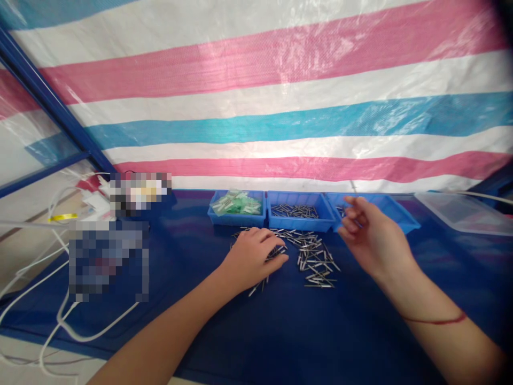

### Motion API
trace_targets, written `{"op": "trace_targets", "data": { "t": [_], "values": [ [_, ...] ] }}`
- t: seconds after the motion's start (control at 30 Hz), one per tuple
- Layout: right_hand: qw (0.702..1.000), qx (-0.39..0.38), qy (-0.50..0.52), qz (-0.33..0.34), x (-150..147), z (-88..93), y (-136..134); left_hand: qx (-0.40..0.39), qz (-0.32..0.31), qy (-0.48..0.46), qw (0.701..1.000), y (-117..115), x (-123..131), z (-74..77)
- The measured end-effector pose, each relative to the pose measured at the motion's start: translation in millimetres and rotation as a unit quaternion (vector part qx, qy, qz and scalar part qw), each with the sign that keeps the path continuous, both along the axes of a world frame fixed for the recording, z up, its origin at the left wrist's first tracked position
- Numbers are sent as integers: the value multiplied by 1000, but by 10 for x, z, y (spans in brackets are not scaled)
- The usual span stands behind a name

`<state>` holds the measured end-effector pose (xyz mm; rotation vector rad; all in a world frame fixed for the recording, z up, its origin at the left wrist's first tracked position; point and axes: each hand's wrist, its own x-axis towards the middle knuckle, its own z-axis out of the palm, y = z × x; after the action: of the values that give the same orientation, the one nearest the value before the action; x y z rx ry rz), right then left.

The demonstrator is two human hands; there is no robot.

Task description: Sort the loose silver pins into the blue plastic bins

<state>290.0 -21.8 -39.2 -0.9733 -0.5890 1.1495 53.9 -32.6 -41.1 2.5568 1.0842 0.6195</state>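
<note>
A scatter of small metal pins (313, 259) lies on the blue table cover (304, 331). My left hand (253, 258) rests palm down on the left side of the scatter, fingers curled over some pins. My right hand (371, 235) hovers above the table to the right of the pins, in front of the right blue tray (395, 214), fingers loosely curled; whether it holds a pin I cannot make out. A thin red string circles my right forearm.
Three blue trays stand in a row at the back: the left one (236, 218) holds green pieces in clear plastic, the middle one (300, 220) holds metal pins. A clear plastic lid (465, 214) lies far right. White cables (60, 321) trail at the left. A striped tarp hangs behind.
</note>
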Motion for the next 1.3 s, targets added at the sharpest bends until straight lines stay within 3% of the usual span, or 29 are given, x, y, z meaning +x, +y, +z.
{"op": "trace_targets", "data": {
  "t": [0.13, 0.27, 0.53, 0.93, 1.03, 1.2, 1.3],
  "values": [
    [999, -11, 41, -17, 339, 7, 96, 25, -11, 76, 997, -2, -11, -80],
    [997, -36, 68, -8, 418, 17, 94, 31, -13, 101, 994, 0, -4, -109],
    [996, -61, 53, 42, 111, 7, 53, 44, -5, 122, 992, 0, 17, -107],
    [979, -40, -139, 147, -278, -16, -116, 19, 11, 61, 998, 64, -7, -91],
    [955, -27, -239, 175, -330, -21, -153, 0, 23, -2, 1000, 72, -7, -74],
    [857, 56, -453, 240, -463, -105, -236, -75, 79, -156, 982, 47, 20, -70],
    [811, 110, -517, 251, -551, -147, -295, -126, 90, -248, 956, 13, 51, -60]
  ]
}}
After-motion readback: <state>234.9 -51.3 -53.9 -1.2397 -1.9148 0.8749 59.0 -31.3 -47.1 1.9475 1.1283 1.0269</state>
